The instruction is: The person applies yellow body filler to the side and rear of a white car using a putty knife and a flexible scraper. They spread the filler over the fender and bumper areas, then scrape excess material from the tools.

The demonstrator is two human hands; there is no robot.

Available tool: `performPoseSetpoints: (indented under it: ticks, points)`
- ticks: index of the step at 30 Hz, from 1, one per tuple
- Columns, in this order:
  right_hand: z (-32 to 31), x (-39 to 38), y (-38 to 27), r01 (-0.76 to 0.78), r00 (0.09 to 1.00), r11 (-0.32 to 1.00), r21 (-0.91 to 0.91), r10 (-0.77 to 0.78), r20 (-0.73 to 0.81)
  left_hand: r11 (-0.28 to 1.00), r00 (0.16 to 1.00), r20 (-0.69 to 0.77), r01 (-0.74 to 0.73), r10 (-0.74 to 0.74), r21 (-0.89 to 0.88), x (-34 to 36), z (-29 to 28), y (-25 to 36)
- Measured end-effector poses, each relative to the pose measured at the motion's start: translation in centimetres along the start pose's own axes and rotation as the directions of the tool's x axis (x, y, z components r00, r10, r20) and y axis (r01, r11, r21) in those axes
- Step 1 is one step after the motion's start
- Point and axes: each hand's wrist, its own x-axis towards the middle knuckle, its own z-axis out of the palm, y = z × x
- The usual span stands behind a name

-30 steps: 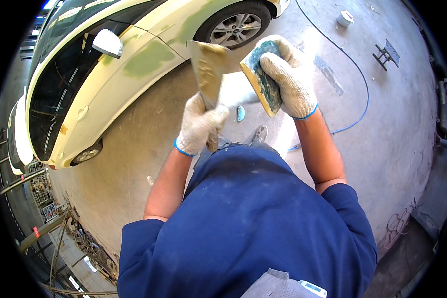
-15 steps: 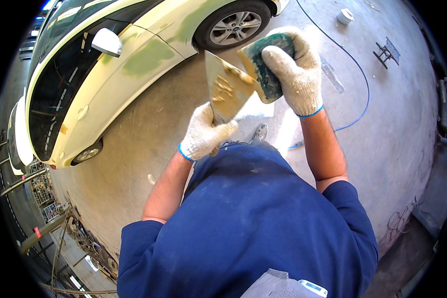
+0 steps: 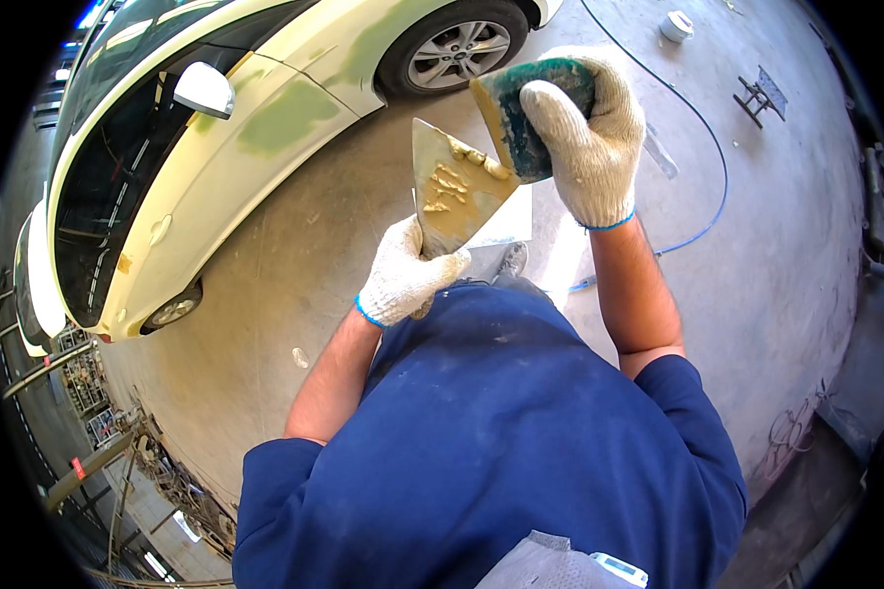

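Observation:
My left hand (image 3: 405, 275), in a white knit glove with a blue cuff, is closed round the narrow end of a flat putty knife (image 3: 446, 224). Ridges of yellowish putty (image 3: 448, 187) lie on its blade, thickest along the far right edge. Higher and to the right, my right hand (image 3: 599, 137), gloved the same way, grips a dark green, putty-smeared spreader (image 3: 535, 118) between thumb and fingers. The spreader's yellow-coated left edge comes down to the blade's upper right corner; whether they touch I cannot tell.
A pale car (image 3: 216, 167) with green-tinted patches stands at the left, its wheel (image 3: 457, 54) ahead. Across the concrete floor (image 3: 265, 294) a blue hose (image 3: 702, 123) curves on the right. Beyond it are a white bucket (image 3: 676, 26) and a small dark stand (image 3: 762, 96).
The spreader has lifted slightly and shifted right relative to the blade. The putty knife has dropped a little, with its putty facing me more fully. Both hands keep their holds.

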Motion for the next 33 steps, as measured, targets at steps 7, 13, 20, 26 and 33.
performPoseSetpoints:
  ticks: [7,13,20,26,33]
  points:
    - [0.8,0.2,0.8,0.005,0.997,0.998,-0.057,0.0,0.077,0.974,0.981,-0.155,-0.14,0.113,-0.178,1.2,-2.7,3.3]
    - [3.6,1.3,1.8,0.034,0.999,0.999,0.011,-0.034,-0.038,0.999,0.995,-0.097,-0.028,0.03,0.024,-0.2,-3.0,-0.6]
    - [9.0,1.7,3.6,-0.038,0.962,0.998,-0.049,0.05,0.269,0.993,0.98,-0.199,-0.017,-0.006,-0.115,-0.5,-9.0,1.5]
    - [18.3,3.5,5.8,-0.164,0.977,0.986,0.001,0.162,0.138,0.962,0.982,-0.184,-0.094,0.046,-0.258,-0.3,-16.3,-3.6]
    - [30.7,5.2,8.9,-0.406,0.864,0.91,0.086,0.351,0.362,0.952,1.0,-0.012,-0.025,0.023,-0.306,2.3,-29.0,-5.0]
